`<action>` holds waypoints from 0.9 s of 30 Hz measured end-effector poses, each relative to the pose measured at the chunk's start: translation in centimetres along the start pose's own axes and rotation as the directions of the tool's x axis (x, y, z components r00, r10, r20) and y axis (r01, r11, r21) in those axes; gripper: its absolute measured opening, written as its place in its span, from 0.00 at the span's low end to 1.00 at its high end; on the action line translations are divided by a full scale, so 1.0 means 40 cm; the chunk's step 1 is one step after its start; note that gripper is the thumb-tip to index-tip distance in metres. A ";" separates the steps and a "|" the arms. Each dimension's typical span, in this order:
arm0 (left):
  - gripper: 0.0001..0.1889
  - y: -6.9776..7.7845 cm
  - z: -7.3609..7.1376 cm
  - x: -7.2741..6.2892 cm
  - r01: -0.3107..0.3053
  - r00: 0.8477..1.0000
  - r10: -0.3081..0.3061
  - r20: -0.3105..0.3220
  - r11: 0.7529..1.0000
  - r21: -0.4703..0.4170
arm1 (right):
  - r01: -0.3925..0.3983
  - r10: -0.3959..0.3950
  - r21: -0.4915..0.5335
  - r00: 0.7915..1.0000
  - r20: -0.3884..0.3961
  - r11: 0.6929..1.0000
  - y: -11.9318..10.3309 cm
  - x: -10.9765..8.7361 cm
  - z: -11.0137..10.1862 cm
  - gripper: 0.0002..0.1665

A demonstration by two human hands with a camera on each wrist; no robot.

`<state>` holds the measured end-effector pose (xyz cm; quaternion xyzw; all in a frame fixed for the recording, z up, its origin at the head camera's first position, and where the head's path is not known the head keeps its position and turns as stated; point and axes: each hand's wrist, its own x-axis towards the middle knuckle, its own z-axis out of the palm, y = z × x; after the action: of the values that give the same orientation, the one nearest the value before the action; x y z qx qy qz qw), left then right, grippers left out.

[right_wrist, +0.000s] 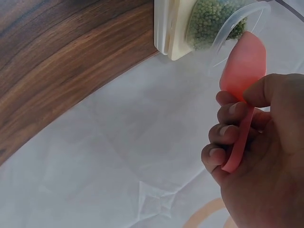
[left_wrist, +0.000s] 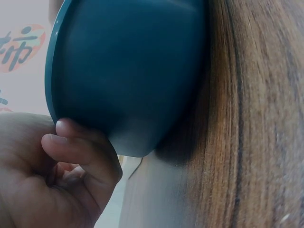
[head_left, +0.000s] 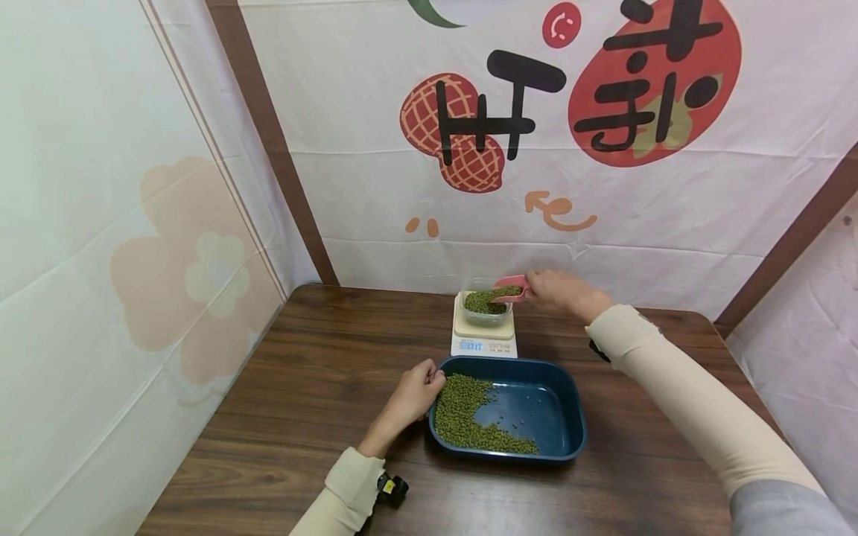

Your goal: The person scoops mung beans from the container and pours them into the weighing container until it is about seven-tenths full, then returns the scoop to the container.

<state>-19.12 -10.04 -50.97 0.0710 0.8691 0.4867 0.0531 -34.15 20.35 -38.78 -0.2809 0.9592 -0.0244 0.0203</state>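
My right hand (head_left: 559,292) grips the handle of a pink scoop (right_wrist: 244,66), its fingers curled round it. The scoop carries green beans, seemingly mung beans, and its front end is over a clear plastic container (head_left: 484,318) that holds more green beans (right_wrist: 209,23). That container stands on a white kitchen scale (head_left: 465,346) with a lit display. With curled fingers my left hand (head_left: 417,391) pinches the left rim of a blue tray (head_left: 582,428). Green beans (head_left: 459,417) lie along the tray's left and near sides; a few are scattered over its bare floor.
The brown wooden table (head_left: 315,372) bears everything. A white printed cloth (head_left: 362,186) hangs right behind the scale, and another cloth wall (head_left: 80,298) stands along the left. The tray sits just in front of the scale.
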 end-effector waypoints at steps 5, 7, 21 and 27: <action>0.16 0.000 0.000 0.001 -0.006 1.000 0.006 -0.004 1.000 0.001 | -0.011 0.011 -0.048 1.000 -0.011 0.999 -0.004 -0.003 -0.006 0.07; 0.16 0.001 0.000 0.001 -0.003 1.000 0.003 -0.003 1.000 0.002 | -0.010 0.009 -0.067 1.000 -0.015 0.998 -0.006 -0.005 -0.008 0.07; 0.16 0.005 0.001 -0.003 0.012 1.000 -0.012 -0.005 1.000 0.008 | 0.037 -0.055 -0.210 0.995 -0.083 0.977 -0.006 -0.008 -0.012 0.12; 0.16 -0.035 0.006 0.008 -0.082 0.997 0.082 -0.010 0.996 -0.032 | 0.050 -0.079 -0.241 0.991 -0.112 0.969 -0.007 -0.010 -0.015 0.13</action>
<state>-19.48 -10.52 -52.29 0.1036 0.8577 0.5026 0.0307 -33.69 20.35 -38.14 -0.3103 0.9451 0.0731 -0.0721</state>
